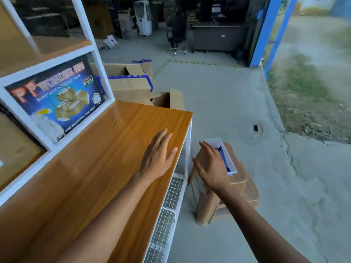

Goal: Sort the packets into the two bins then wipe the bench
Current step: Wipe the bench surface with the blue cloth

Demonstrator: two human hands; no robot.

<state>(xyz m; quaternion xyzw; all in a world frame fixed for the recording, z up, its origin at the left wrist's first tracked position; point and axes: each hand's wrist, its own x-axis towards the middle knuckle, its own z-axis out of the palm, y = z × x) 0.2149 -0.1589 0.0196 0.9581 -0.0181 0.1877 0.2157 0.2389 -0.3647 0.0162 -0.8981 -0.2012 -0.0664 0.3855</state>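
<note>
My left hand (159,154) lies flat, fingers spread, on the wooden bench top (98,168) near its right edge and holds nothing. Off the bench, my right hand (210,166) hovers open over a wooden stool (241,183) that stands on the floor. A white bin (230,158) with blue packets (225,160) inside sits on the stool, just right of my right hand; the hand hides its left side. No packets show on the bench top. Only this one bin is in view.
A white-framed shelf (57,59) with a printed box (55,99) stands along the bench's left. Open cardboard cartons (131,82) sit on the floor beyond the bench end. Wire mesh shelving (167,211) runs under the bench edge. Concrete floor (237,111) stretches right.
</note>
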